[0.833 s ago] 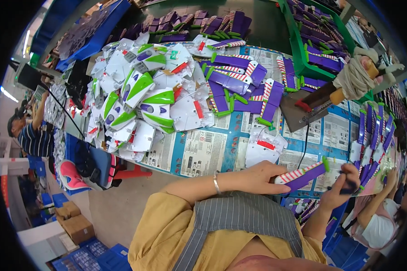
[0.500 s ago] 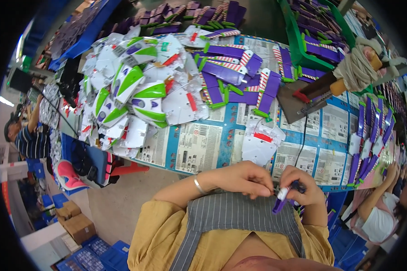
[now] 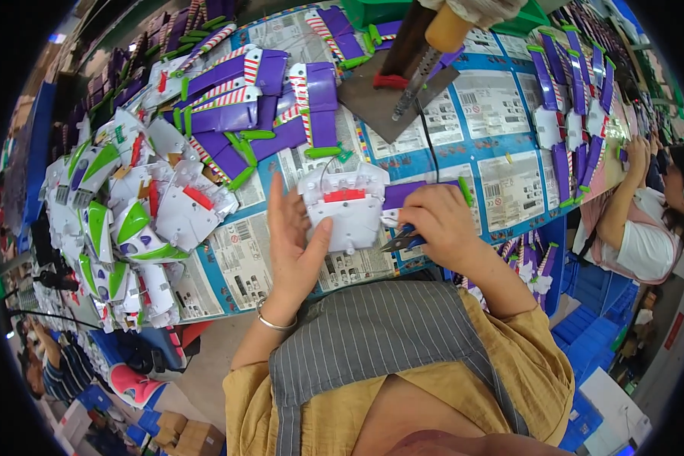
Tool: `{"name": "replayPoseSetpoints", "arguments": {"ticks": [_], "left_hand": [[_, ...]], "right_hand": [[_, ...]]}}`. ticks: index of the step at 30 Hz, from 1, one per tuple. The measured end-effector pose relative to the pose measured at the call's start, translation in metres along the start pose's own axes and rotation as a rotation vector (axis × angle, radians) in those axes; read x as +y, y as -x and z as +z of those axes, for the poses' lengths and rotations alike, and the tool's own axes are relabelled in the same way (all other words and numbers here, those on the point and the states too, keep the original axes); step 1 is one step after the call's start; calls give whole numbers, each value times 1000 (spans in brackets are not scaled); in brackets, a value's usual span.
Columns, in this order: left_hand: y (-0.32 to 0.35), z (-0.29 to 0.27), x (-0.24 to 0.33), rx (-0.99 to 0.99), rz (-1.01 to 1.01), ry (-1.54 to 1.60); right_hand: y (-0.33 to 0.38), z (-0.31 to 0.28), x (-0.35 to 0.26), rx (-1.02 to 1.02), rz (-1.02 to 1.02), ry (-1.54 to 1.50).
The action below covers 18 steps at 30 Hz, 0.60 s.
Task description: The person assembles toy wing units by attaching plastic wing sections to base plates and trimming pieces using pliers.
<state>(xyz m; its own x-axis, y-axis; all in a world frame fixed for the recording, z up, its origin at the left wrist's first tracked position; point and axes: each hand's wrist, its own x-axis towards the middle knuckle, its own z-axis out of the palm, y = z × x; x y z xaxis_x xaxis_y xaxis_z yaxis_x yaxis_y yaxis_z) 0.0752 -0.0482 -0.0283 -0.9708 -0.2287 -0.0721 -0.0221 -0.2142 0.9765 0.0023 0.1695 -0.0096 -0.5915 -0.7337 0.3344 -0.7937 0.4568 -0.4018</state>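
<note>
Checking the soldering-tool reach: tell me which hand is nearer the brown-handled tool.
Right. The right hand lies just below the brown-handled tool; the left hand sits farther down-left, holding the white plastic part.

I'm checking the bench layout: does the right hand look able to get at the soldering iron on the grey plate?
Probably yes: the right hand sits just below the soldering iron, nothing between, though it holds small blue cutters.

toy shell [image 3: 346,213] – glossy white plastic | snips [image 3: 403,242] – metal blades
</note>
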Motion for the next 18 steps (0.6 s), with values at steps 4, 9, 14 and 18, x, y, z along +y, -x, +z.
{"name": "replayPoseSetpoints", "arguments": {"ticks": [4,9,14,18], "left_hand": [[10,12,4,-149,-101,-354],[9,11,16,-153,-283,6],[11,9,18,-207,-333,69],[12,12,24,-213,-340,95]], "right_hand": [[-3,1,-1,20,-112,44],[-12,-23,-6,-60,204,-280],[-10,-18,-6,-127,310,-606],[-8,-13,-11,-93,397,-617]]}}
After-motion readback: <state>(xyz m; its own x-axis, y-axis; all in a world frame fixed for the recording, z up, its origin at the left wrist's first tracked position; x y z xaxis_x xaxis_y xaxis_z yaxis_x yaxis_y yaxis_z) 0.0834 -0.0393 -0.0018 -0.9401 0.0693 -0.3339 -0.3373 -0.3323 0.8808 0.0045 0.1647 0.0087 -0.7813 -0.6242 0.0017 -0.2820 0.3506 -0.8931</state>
